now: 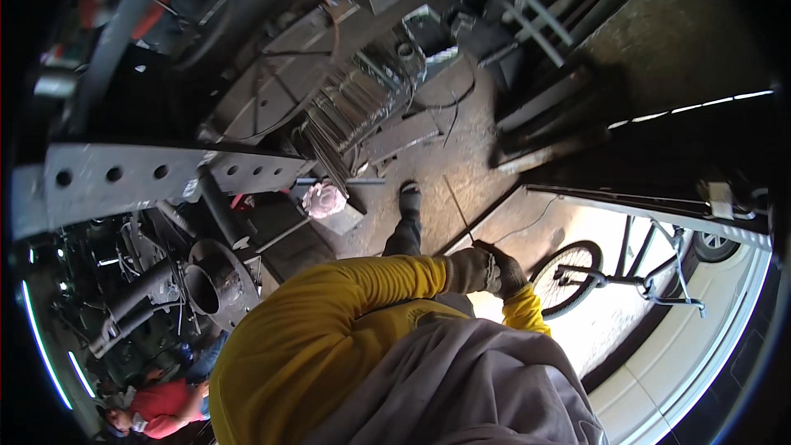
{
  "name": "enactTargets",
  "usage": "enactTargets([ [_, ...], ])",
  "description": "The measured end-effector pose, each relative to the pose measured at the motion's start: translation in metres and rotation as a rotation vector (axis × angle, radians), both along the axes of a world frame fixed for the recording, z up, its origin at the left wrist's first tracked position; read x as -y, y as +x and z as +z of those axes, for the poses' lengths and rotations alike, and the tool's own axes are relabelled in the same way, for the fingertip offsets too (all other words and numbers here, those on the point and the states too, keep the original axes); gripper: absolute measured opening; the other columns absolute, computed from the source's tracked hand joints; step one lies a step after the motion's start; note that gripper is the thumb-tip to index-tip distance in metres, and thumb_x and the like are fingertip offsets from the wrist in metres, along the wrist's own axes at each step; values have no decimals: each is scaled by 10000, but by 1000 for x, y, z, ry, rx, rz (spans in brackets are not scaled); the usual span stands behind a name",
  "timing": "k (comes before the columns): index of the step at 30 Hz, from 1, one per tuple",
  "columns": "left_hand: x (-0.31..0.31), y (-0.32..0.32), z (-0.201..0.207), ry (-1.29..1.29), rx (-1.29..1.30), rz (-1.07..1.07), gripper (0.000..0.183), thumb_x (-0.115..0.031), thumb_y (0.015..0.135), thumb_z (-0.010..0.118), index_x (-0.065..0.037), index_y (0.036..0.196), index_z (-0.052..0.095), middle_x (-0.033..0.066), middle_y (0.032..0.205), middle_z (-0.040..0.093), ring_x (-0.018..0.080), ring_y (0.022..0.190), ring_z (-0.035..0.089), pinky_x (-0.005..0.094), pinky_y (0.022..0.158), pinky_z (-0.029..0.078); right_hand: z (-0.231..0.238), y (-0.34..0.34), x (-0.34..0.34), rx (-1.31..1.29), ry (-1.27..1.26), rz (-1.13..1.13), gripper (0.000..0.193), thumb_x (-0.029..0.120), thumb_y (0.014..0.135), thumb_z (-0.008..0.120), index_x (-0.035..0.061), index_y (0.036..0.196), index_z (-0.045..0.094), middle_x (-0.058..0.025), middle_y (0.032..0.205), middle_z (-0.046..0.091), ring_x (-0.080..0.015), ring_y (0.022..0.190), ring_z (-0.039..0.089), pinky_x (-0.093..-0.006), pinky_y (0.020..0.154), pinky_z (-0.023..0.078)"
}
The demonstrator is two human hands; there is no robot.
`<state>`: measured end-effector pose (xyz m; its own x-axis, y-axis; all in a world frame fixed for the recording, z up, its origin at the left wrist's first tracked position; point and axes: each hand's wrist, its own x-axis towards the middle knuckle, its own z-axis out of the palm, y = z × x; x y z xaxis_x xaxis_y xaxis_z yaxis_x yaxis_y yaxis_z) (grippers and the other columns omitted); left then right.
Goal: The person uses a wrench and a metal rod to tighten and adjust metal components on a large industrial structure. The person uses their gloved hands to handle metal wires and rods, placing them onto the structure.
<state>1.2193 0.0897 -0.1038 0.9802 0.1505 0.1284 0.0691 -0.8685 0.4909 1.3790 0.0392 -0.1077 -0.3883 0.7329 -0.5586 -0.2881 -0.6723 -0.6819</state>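
Yellow sleeves meet at centre frame: the left hand (471,270), in a dark worn glove, closes around a thin straight metal rod (458,210) that runs up over the gritty concrete floor (461,148). Right hand (509,274), also gloved, sits touching it, but I cannot tell its grip. Perforated steel beam (165,173) and a round pipe flange (216,284) lie left; a bicycle (614,276) stands right.

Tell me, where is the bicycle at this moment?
In the head view, the bicycle stands at the right on the sunlit ground outside the doorway, just right of the gloved hands.
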Motion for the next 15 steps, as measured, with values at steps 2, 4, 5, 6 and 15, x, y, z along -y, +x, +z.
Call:
enactTargets([
  [2, -1, 7, 29, 115, -62, -27, 107, -198, 865, 539, -212, 870, 646, 10, 812, 609, 238, 734, 633, 395, 651, 492, -13, 14, -2, -364, -386, -156, 534, 119, 833, 708, 26, 1334, 550, -141, 1290, 619, -242, 1154, 623, -344, 971, 503],
  [4, 1, 7, 49, 211, -94, -17, 118, -202, 863, 543, -213, 904, 653, 12, 848, 609, 240, 757, 636, 398, 665, 499, 40, 14, -26, 156, 229, 199, 526, 110, 828, 690, 23, 1329, 553, -141, 1295, 616, -253, 1152, 624, -346, 968, 503],
  [5, -2, 7, 59, 282, -123, -52, 138, -206, 862, 547, -214, 938, 661, 13, 883, 609, 241, 780, 639, 401, 680, 507, 63, 14, -34, 682, 825, 483, 519, 101, 824, 672, 20, 1324, 555, -141, 1300, 613, -265, 1150, 625, -348, 965, 503],
  [6, -3, 6, 70, 311, -120, -43, 138, -206, 862, 547, -214, 938, 661, 13, 883, 609, 241, 780, 639, 401, 680, 507, 51, 14, -36, 667, 711, 331, 498, 129, 801, 679, 3, 1272, 577, -137, 1263, 624, -284, 1119, 630, -345, 939, 509],
  [15, -65, -136, 198, 387, 356, 903, 389, -314, 875, 703, -75, 1173, 628, 126, 1167, 655, 258, 939, 664, 410, 826, 538, 152, -27, -139, 457, 748, 127, 363, 268, 1015, 558, 82, 1324, 596, 2, 632, 550, -66, 515, 508, -229, 455, 418],
])
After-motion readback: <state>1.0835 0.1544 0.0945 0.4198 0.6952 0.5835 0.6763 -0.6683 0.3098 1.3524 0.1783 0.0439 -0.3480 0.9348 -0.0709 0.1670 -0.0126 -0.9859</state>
